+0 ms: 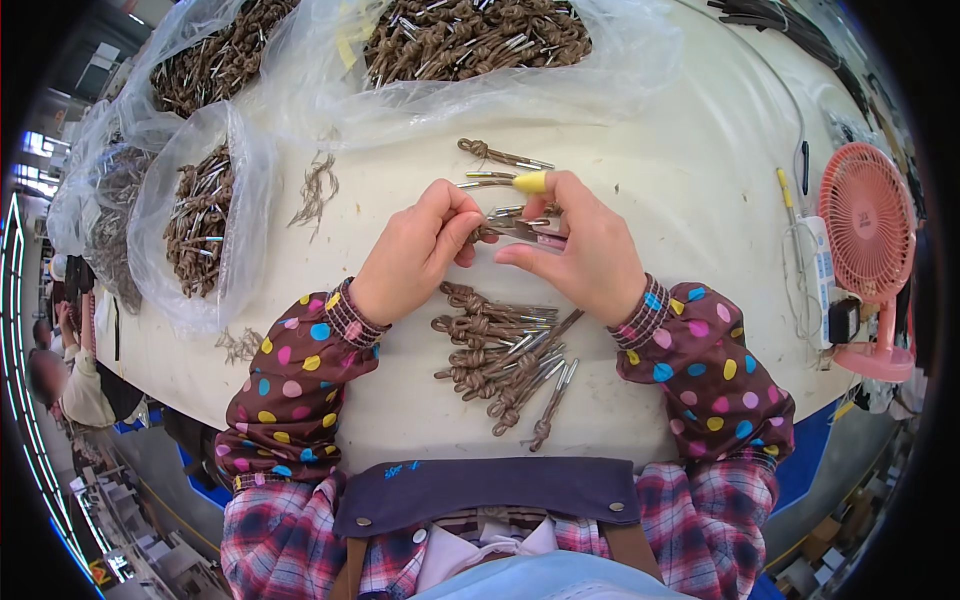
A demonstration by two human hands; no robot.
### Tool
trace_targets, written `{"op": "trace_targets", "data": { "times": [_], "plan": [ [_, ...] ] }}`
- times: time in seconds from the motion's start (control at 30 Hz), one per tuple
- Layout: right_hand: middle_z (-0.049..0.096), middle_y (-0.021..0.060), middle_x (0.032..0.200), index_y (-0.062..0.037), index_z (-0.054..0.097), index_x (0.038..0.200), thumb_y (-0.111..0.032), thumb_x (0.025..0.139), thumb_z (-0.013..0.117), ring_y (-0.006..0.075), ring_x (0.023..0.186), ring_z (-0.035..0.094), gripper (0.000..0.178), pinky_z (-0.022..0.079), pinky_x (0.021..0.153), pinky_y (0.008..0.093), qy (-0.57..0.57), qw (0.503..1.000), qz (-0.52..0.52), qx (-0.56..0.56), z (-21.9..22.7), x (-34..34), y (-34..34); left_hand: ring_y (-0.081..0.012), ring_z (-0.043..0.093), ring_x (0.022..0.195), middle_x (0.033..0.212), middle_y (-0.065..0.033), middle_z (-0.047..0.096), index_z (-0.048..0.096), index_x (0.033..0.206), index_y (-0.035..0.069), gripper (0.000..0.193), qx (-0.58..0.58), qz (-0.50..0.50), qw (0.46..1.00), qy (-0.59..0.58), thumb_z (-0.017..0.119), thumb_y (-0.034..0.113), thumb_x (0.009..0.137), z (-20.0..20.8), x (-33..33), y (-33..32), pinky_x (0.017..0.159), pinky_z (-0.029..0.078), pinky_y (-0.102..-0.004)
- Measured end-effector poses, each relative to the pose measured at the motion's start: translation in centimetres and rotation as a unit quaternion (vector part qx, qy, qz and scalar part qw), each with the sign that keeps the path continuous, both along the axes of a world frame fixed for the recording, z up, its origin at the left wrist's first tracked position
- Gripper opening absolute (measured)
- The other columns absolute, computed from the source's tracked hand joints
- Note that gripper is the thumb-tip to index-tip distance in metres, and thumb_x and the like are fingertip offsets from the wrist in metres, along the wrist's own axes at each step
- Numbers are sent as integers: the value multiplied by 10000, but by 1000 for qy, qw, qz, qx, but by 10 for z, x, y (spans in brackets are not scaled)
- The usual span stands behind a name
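Between the thumb and fingers of my left hand [424,247] a knotted brown cord with metal tips is pinched; the fingers hide much of it. Close beside it, my right hand [588,243] is closed round a slim, shiny thing [535,235] with a pinkish end, mostly hidden by the fingers. A yellow cover [530,182] sits on one fingertip of that hand. Beyond the hands lie a few tied cords [500,154]. Nearer to me, below the hands, a pile of bundled brown cords [490,345] with silver tips is spread out, one lying apart at its right.
Clear plastic bags full of brown cords [480,40] stand at the back and left [200,220]. Loose threads [316,195] lie left of my hands. On the right are a pink fan [868,225], a white power strip [818,270] and a yellow-handled tool [785,188]. Another person [80,380] is far left.
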State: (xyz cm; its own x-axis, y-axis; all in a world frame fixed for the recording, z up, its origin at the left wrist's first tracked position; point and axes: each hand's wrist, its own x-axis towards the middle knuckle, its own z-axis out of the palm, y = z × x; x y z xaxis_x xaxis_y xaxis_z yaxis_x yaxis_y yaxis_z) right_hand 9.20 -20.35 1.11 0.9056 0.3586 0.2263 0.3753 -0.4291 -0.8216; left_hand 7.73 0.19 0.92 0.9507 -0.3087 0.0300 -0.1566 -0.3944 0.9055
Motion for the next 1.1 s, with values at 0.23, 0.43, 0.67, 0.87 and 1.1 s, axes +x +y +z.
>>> {"op": "trace_targets", "data": {
  "times": [0.23,0.43,0.67,0.87,1.1],
  "plan": [
    [556,41,794,-80,554,803,-300,789,728,212,582,590,281,459,507,312,-246,956,12,-159,4,0,0,-97,521,587,727,-35,569,476,966,17,117,13,18,1000,-2,460,130,992,1,-1,-4,552,444,-235],
    [531,18,755,-101,545,756,-308,784,716,206,525,548,270,426,467,320,-302,936,-10,-179,0,-1,2,-66,482,594,705,-5,523,492,968,16,115,30,19,999,-14,454,122,996,1,-3,-6,544,415,-210],
    [492,23,770,-120,512,776,-320,805,673,166,547,568,258,454,488,297,-320,922,-3,-219,-2,-1,1,-188,556,582,684,-77,563,481,965,30,141,45,20,999,-19,511,168,970,0,-3,-7,552,456,-304],
    [492,24,773,-121,510,775,-320,802,673,161,552,571,259,453,488,296,-324,917,5,-232,-2,-1,2,-203,559,581,699,-89,576,480,969,29,141,46,16,998,-28,508,167,970,-2,-3,-6,551,455,-308],
    [569,37,781,-95,571,807,-327,800,709,189,604,596,270,458,525,283,-196,974,-22,-112,-1,5,-3,-130,549,622,770,-56,621,471,984,29,125,-43,23,999,25,473,154,987,-7,-1,-4,584,459,-273]
  ]
}}
